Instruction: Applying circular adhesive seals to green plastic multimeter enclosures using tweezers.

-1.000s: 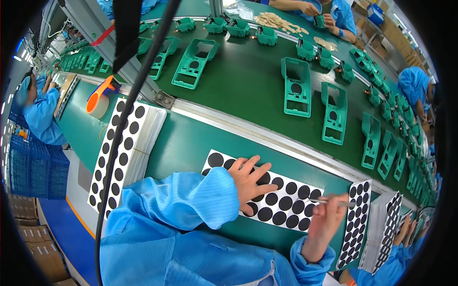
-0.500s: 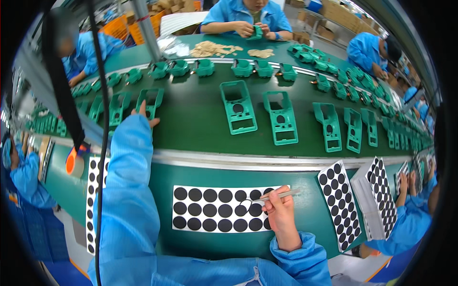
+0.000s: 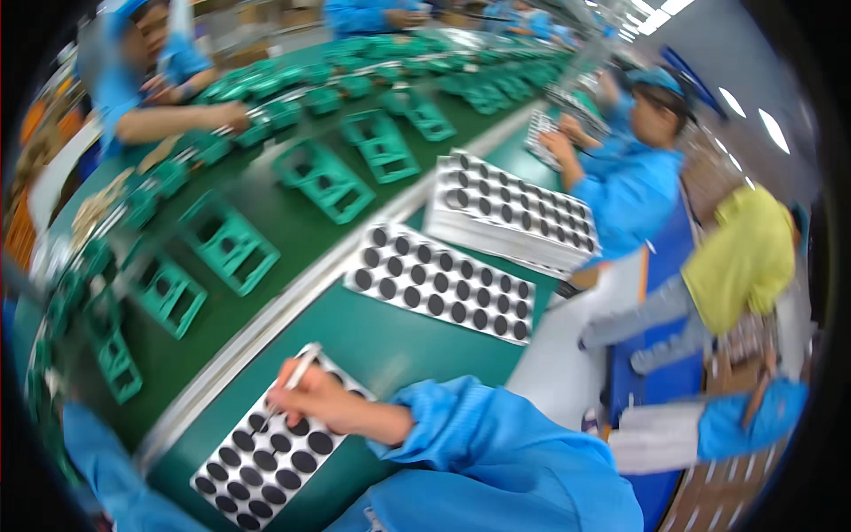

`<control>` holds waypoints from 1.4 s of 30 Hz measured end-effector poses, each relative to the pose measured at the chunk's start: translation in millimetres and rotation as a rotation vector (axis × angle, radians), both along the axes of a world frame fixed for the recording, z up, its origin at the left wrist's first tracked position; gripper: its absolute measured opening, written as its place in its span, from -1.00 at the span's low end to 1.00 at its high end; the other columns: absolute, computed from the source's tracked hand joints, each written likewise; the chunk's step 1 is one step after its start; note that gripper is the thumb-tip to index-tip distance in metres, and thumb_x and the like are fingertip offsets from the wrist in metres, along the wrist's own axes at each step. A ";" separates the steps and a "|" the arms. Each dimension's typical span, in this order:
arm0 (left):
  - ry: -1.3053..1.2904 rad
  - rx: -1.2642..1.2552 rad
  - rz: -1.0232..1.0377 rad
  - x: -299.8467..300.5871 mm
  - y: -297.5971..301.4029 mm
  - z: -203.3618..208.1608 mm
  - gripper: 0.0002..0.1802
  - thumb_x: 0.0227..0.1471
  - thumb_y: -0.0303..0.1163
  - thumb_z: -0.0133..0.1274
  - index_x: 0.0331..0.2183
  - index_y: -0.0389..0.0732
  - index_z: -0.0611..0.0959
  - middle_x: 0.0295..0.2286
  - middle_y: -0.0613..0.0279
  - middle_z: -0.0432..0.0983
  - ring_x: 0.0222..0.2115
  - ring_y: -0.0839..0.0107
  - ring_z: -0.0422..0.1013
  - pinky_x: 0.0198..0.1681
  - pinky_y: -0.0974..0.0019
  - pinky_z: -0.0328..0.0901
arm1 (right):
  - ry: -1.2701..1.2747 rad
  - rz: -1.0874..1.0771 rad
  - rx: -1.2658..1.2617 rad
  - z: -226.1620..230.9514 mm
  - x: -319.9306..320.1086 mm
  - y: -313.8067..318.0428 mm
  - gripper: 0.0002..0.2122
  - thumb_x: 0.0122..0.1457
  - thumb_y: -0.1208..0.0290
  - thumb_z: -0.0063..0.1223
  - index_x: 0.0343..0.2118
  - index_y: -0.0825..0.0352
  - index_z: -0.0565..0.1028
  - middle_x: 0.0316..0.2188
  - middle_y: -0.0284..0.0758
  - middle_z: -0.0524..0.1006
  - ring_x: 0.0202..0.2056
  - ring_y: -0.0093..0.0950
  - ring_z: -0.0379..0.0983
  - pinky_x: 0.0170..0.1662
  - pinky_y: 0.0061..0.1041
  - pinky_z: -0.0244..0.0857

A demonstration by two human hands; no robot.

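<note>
My right hand (image 3: pixel 326 401) is closed around metal tweezers (image 3: pixel 307 362), whose tips point down over a white sheet of round black stickers (image 3: pixel 282 454). The sheet lies on the green table, partly covered by my hand. At the far left my left arm (image 3: pixel 115 465) reaches out over the belt. Its hand (image 3: pixel 55 383) is smeared at the picture's rim, so its fingers cannot be made out. Closest to it is a green plastic housing (image 3: pixel 115 355) lying on the dark green belt.
More green housings (image 3: pixel 229 244) lie along the belt, beyond a metal rail (image 3: pixel 297 297). To the right are another sticker sheet (image 3: pixel 443 282) and a thick sheet stack (image 3: pixel 510 208). A co-worker (image 3: pixel 620 168) sits past the stack; another person's arm (image 3: pixel 182 120) reaches across the belt's far side.
The view has swung to the right and tilted, blurring the picture. My right hand keeps the tweezers over the sticker sheet. My left hand has shifted to the left rim of the view.
</note>
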State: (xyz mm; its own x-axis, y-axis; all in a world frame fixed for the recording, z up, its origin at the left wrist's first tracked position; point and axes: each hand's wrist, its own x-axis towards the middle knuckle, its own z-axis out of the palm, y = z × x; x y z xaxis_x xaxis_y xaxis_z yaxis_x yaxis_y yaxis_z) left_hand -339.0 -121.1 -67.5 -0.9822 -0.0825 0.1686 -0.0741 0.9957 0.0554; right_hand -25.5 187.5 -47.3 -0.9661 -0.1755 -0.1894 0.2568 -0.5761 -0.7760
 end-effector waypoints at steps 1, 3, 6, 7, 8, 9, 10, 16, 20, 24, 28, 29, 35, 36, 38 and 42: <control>0.020 0.041 -0.072 -14.4 18.0 -3.2 -0.23 -0.14 0.09 -0.19 0.02 -0.21 0.13 0.00 -0.03 0.05 0.02 0.13 0.00 0.07 0.26 -0.09 | 0.018 -0.019 -0.018 3.4 1.1 1.8 -0.85 0.03 0.38 -0.02 -0.50 0.28 0.25 -0.63 -0.39 0.40 -0.69 -0.71 0.26 -0.67 -0.78 0.16; 0.047 0.097 -0.164 -32.8 26.8 -9.8 -0.26 -0.13 0.06 -0.19 0.01 -0.22 0.14 -0.01 -0.02 0.07 0.01 0.14 0.02 0.06 0.27 -0.07 | 0.035 -0.025 -0.067 6.0 2.9 3.7 -0.82 0.03 0.38 -0.03 -0.53 0.28 0.23 -0.68 -0.37 0.39 -0.74 -0.73 0.20 -0.70 -0.77 0.09; 0.077 0.160 -0.220 -42.0 -0.1 -21.2 -0.30 -0.11 0.01 -0.19 0.00 -0.24 0.17 -0.03 -0.01 0.10 -0.01 0.17 0.05 0.04 0.29 -0.05 | 0.015 -0.017 -0.086 7.1 4.4 9.2 -0.86 0.04 0.41 -0.05 -0.51 0.30 0.25 -0.60 -0.33 0.44 -0.72 -0.74 0.22 -0.65 -0.78 0.16; 0.084 0.179 -0.228 -41.2 -11.6 -24.6 -0.31 -0.11 0.00 -0.19 -0.01 -0.24 0.17 -0.03 -0.01 0.11 -0.01 0.18 0.06 0.04 0.30 -0.04 | 0.011 -0.022 -0.087 6.9 4.9 9.8 -0.86 0.04 0.41 -0.05 -0.51 0.30 0.25 -0.60 -0.33 0.44 -0.72 -0.74 0.22 -0.65 -0.78 0.16; 0.091 0.198 -0.233 -39.4 -24.4 -27.8 -0.33 -0.10 -0.02 -0.19 -0.01 -0.25 0.18 -0.04 -0.01 0.12 -0.02 0.19 0.07 0.03 0.30 -0.03 | 0.010 -0.023 -0.077 6.9 5.2 10.5 -0.85 0.04 0.40 -0.05 -0.51 0.30 0.25 -0.60 -0.33 0.44 -0.72 -0.74 0.22 -0.65 -0.78 0.16; 0.102 0.216 -0.235 -38.2 -35.7 -28.3 -0.34 -0.09 -0.04 -0.19 -0.02 -0.25 0.19 -0.04 0.00 0.13 -0.03 0.19 0.08 0.03 0.31 -0.03 | 0.013 -0.021 -0.067 7.6 4.0 10.4 -0.85 0.04 0.40 -0.04 -0.51 0.29 0.25 -0.60 -0.34 0.44 -0.72 -0.74 0.22 -0.65 -0.78 0.17; 0.114 0.234 -0.237 -36.6 -46.7 -28.6 -0.35 -0.09 -0.05 -0.19 -0.02 -0.26 0.20 -0.05 0.00 0.14 -0.03 0.20 0.09 0.02 0.31 -0.02 | 0.016 -0.019 -0.056 7.9 3.3 9.9 -0.85 0.04 0.40 -0.04 -0.51 0.29 0.24 -0.60 -0.34 0.44 -0.72 -0.74 0.23 -0.65 -0.78 0.17; 0.185 0.351 -0.261 -30.7 -91.4 -32.0 -0.44 -0.06 -0.15 -0.19 -0.05 -0.29 0.25 -0.08 0.02 0.20 -0.07 0.25 0.14 -0.01 0.35 0.03 | 0.000 -0.018 -0.070 9.7 4.0 5.9 -0.84 0.03 0.39 -0.03 -0.51 0.29 0.24 -0.60 -0.34 0.44 -0.72 -0.74 0.23 -0.66 -0.77 0.18; 0.227 0.406 -0.284 -30.0 -116.2 -25.7 -0.49 -0.03 -0.21 -0.20 -0.07 -0.31 0.28 -0.10 0.03 0.23 -0.09 0.29 0.18 -0.04 0.37 0.06 | 0.025 -0.001 -0.112 4.7 5.4 4.1 -0.84 0.04 0.39 -0.03 -0.51 0.29 0.24 -0.61 -0.34 0.43 -0.72 -0.74 0.23 -0.65 -0.77 0.18; 0.247 0.437 -0.265 -7.9 -161.3 -22.2 -0.54 -0.01 -0.28 -0.20 -0.08 -0.33 0.31 -0.12 0.04 0.27 -0.12 0.32 0.22 -0.06 0.39 0.09 | -0.004 -0.004 -0.065 10.1 6.4 4.8 -0.84 0.04 0.38 -0.04 -0.52 0.29 0.26 -0.62 -0.33 0.44 -0.71 -0.74 0.26 -0.64 -0.77 0.21; 0.270 0.408 -0.155 60.6 -249.1 -0.5 -0.59 0.01 -0.34 -0.20 -0.10 -0.35 0.34 -0.14 0.05 0.31 -0.14 0.36 0.26 -0.08 0.42 0.12 | -0.032 -0.046 -0.069 11.8 4.8 2.2 -0.83 0.00 0.37 0.01 -0.51 0.30 0.28 -0.65 -0.39 0.41 -0.71 -0.74 0.25 -0.68 -0.77 0.19; 0.322 0.353 -0.082 105.7 -327.1 30.2 -0.60 0.02 -0.36 -0.20 -0.11 -0.36 0.35 -0.15 0.05 0.32 -0.15 0.36 0.27 -0.09 0.42 0.13 | -0.008 -0.004 -0.119 21.1 10.4 0.4 -0.83 -0.01 0.39 0.02 -0.50 0.30 0.28 -0.64 -0.39 0.41 -0.70 -0.74 0.26 -0.68 -0.77 0.21; 0.214 0.642 -0.202 206.3 -41.2 98.2 -0.59 -0.05 -0.49 -0.17 -0.07 -0.20 0.36 -0.69 0.54 0.12 -0.68 0.74 -0.03 -0.65 0.61 -0.10 | -0.181 -0.127 -0.129 13.0 5.8 3.8 -0.84 -0.01 0.39 0.02 -0.49 0.29 0.28 -0.57 -0.30 0.44 -0.65 -0.69 0.31 -0.63 -0.75 0.25; 0.202 0.715 -0.214 226.6 -6.6 103.9 -0.59 -0.06 -0.52 -0.16 -0.08 -0.21 0.37 -0.69 0.53 0.12 -0.67 0.73 -0.03 -0.63 0.62 -0.08 | -0.145 -0.117 -0.186 11.5 5.1 6.4 -0.85 -0.01 0.39 0.02 -0.49 0.27 0.28 -0.57 -0.31 0.43 -0.65 -0.68 0.31 -0.64 -0.73 0.26; 0.134 0.878 -0.276 255.2 46.4 105.2 -0.59 -0.08 -0.58 -0.17 -0.09 -0.23 0.38 -0.65 0.49 0.14 -0.65 0.72 -0.01 -0.61 0.60 -0.06 | -0.167 -0.202 -0.254 24.3 3.8 10.0 -0.90 0.03 0.40 -0.03 -0.51 0.21 0.29 -0.59 -0.37 0.41 -0.62 -0.70 0.30 -0.63 -0.73 0.24; 0.125 0.680 -0.476 295.1 91.3 87.9 -0.55 -0.16 -0.66 -0.18 -0.11 -0.29 0.37 -0.67 0.24 0.11 -0.72 0.52 0.06 -0.64 0.51 0.01 | -0.174 -0.252 -0.219 34.1 3.1 17.5 -0.90 0.06 0.40 -0.07 -0.54 0.19 0.30 -0.57 -0.39 0.40 -0.64 -0.74 0.19 -0.58 -0.74 0.20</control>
State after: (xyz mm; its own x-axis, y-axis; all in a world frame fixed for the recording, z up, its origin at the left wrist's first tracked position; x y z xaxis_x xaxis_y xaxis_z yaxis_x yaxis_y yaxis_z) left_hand -43.9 -29.8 20.5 -0.9153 0.2134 0.3415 0.3921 0.6656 0.6351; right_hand -22.5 205.0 -13.2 -0.9407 0.0096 -0.3390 0.2028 -0.7853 -0.5849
